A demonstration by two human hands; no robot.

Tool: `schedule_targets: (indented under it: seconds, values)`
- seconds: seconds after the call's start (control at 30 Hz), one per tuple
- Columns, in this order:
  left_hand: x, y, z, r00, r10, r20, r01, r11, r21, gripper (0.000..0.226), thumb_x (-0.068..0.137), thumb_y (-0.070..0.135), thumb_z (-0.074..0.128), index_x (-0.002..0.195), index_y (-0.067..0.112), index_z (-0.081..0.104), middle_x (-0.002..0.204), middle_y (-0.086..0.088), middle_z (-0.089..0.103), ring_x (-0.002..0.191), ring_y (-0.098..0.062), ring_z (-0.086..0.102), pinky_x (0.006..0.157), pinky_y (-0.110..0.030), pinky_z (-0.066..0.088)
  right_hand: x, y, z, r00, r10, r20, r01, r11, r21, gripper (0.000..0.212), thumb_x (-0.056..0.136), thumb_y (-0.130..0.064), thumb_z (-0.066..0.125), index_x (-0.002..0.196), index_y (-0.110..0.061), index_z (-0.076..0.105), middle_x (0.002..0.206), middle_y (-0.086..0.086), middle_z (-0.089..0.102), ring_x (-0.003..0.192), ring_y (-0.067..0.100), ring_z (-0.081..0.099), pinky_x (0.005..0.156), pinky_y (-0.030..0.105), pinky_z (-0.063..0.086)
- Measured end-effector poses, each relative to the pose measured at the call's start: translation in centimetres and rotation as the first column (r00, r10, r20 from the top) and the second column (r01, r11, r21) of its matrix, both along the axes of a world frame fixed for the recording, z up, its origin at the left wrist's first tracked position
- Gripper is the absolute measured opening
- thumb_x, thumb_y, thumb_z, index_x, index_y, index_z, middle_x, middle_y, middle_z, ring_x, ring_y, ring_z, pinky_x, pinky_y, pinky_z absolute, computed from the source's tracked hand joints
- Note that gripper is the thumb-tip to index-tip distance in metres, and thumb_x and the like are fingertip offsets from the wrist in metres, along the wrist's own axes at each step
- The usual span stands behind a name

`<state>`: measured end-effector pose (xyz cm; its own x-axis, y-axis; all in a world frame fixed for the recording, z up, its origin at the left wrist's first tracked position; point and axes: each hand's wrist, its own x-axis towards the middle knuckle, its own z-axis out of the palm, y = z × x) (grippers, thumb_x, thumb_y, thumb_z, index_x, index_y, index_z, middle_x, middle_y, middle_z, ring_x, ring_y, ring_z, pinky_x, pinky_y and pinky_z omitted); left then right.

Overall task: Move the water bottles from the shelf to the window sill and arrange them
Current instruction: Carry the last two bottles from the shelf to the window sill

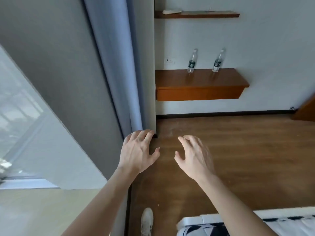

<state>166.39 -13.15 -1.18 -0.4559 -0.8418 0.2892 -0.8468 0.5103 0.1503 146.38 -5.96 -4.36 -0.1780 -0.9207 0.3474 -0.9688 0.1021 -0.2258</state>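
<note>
On shelf [201,79]: two bottles [192,61] [218,60] upright, apart. Well below shelf: left hand [139,151], right hand [194,156], both spread, empty.

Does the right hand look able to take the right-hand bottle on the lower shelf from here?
Probably not yet: the right hand is open and empty, but the right-hand bottle stands on the lower shelf across open floor, seemingly out of reach. Nothing blocks the way.
</note>
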Motion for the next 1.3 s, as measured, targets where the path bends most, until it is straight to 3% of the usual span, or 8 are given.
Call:
schedule_targets:
  seconds: [0.23, 0.6, 0.77, 1.03, 1.3]
  values:
    - [-4.0, -12.7, 0.3, 0.994, -0.106, -0.027, 0.108, 0.993, 0.044, 0.057, 0.084, 0.058, 0.045, 0.129, 0.023, 0.055, 0.127, 0.002, 0.062, 0.121, -0.026, 0.056, 0.098, -0.045, 0.048, -2.8, -10.0, 0.9, 0.992, -0.113, -0.061, 0.114, 0.993, 0.025, 0.049, 0.084, -0.042, 0.062, 0.128, -0.02, 0.063, 0.125, 0.002, 0.063, 0.116, 0.022, 0.06, 0.099, 0.038, 0.05]
    - [-13.6, -24.8, 0.5, 0.956, -0.295, -0.015, 0.295, 0.952, 0.087, 0.065, 0.089, 0.067, 0.038, 0.147, 0.037, 0.034, 0.152, 0.011, 0.039, 0.141, -0.015, 0.034, 0.117, -0.04, 0.026, -8.4, -19.0, 3.0, 0.941, -0.333, -0.058, 0.337, 0.937, 0.091, 0.05, 0.086, -0.045, 0.067, 0.131, -0.022, 0.063, 0.13, 0.004, 0.065, 0.124, 0.024, 0.059, 0.104, 0.042, 0.05]
    - [-18.4, -28.5, 0.1, 0.942, -0.335, -0.018, 0.335, 0.938, 0.086, 0.065, 0.087, 0.067, 0.042, 0.145, 0.037, 0.036, 0.149, 0.012, 0.042, 0.138, -0.014, 0.037, 0.115, -0.041, 0.033, -12.5, -21.5, 2.5, 0.921, -0.387, -0.05, 0.39, 0.918, 0.067, 0.048, 0.085, -0.042, 0.067, 0.128, -0.021, 0.064, 0.127, 0.004, 0.066, 0.121, 0.023, 0.06, 0.103, 0.04, 0.049]
    - [-29.8, -35.0, -0.6, 0.928, -0.372, -0.032, 0.373, 0.925, 0.077, 0.063, 0.087, 0.064, 0.046, 0.142, 0.035, 0.042, 0.147, 0.01, 0.046, 0.137, -0.014, 0.039, 0.115, -0.04, 0.029, -23.7, -28.0, 1.8, 0.904, -0.426, -0.023, 0.426, 0.9, 0.092, 0.052, 0.089, -0.053, 0.061, 0.135, -0.031, 0.056, 0.141, -0.004, 0.057, 0.133, 0.018, 0.05, 0.111, 0.037, 0.039]
    - [-43.1, -42.5, 0.0, 0.945, -0.326, -0.006, 0.326, 0.944, 0.057, 0.062, 0.087, 0.063, 0.047, 0.141, 0.033, 0.044, 0.145, 0.01, 0.049, 0.135, -0.013, 0.042, 0.113, -0.037, 0.03, -38.2, -34.6, 3.0, 0.915, -0.404, 0.009, 0.401, 0.911, 0.09, 0.053, 0.087, -0.053, 0.065, 0.134, -0.028, 0.058, 0.138, -0.002, 0.06, 0.131, 0.02, 0.054, 0.109, 0.041, 0.046]
